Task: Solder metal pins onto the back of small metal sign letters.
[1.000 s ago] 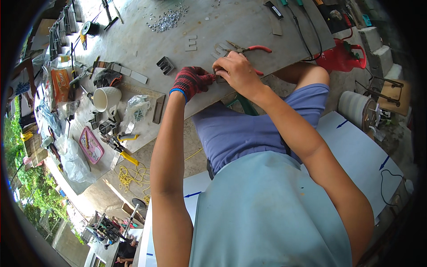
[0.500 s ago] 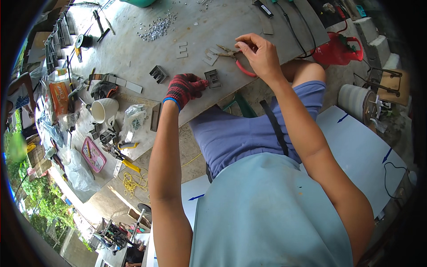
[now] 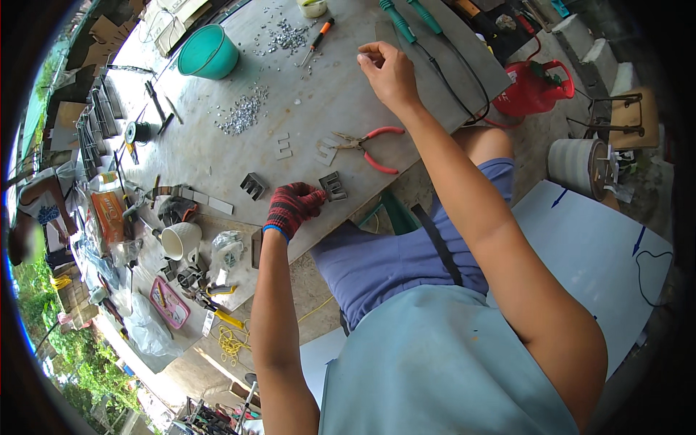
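Metal letter shell (image 3: 333,187): E-shaped, thin-walled, on the tabletop (image 3: 319,94) just beyond the left fingertips, near the edge on the person's side.
Shell weight: likely light, so a small nudge could slide or turn it.
Shell walls: they look like stiff sheet metal, probably springy along the thin arms and apt to bend if squeezed hard; cut rims may be sharp.
Best hold on the shell: probably the long back wall or an outer corner, pinched low, rather than the free ends of the arms.
Left hand (image 3: 296,206): in a red-and-black knitted glove (image 3: 284,216), fingers partly curled, tips against the shell's left side; whether they pinch it or merely steady it, I cannot tell.
Right hand (image 3: 389,72): bare, well forward of the left, fingers bent with thumb close to the index finger; whether anything small sits between them cannot be told.
Second shell (image 3: 253,186): just left of the gloved hand, apart from it.
Flat E cut-outs: one (image 3: 283,146) ahead of the left hand, another (image 3: 324,152) beside the tips of the pliers.
Red-handled pliers (image 3: 354,143): between the two hands, handles spread, touched by neither.
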`<state>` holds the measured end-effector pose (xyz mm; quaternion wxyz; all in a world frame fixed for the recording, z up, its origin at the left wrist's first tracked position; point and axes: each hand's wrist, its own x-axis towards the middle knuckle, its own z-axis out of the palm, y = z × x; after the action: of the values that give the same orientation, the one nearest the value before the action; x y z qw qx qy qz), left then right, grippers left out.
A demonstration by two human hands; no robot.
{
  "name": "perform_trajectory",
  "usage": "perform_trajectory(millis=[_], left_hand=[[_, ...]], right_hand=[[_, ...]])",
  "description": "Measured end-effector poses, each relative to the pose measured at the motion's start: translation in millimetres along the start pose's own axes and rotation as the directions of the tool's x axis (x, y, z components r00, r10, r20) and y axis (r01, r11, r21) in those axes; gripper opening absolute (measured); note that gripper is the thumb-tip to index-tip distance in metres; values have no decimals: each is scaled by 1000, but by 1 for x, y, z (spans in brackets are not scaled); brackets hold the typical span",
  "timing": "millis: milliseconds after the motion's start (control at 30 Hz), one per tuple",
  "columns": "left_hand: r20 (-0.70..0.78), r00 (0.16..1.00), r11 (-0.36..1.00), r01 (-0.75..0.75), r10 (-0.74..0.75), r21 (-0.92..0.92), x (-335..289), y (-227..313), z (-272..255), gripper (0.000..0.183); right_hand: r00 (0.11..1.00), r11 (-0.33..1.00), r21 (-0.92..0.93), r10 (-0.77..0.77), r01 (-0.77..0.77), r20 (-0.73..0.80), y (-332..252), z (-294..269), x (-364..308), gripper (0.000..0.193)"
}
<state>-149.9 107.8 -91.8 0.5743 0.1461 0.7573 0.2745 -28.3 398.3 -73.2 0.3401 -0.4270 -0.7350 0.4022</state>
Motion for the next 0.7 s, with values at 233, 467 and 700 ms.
perform_trajectory(millis=[233, 467, 700], left_hand=[[6, 1000, 999, 26, -25, -44, -1, 4, -1, 21], [2, 999, 998, 35, -35, -45, 2, -5, -4, 23], [24, 999, 1000, 29, -29, 11, 3, 9, 1, 24]], right_hand=[[977, 984, 40, 175, -171, -121, 2, 52, 112, 55], [976, 982, 9, 187, -187, -112, 16, 102, 162, 49], [985, 972, -214, 62, -97, -163, 37, 104, 208, 19]])
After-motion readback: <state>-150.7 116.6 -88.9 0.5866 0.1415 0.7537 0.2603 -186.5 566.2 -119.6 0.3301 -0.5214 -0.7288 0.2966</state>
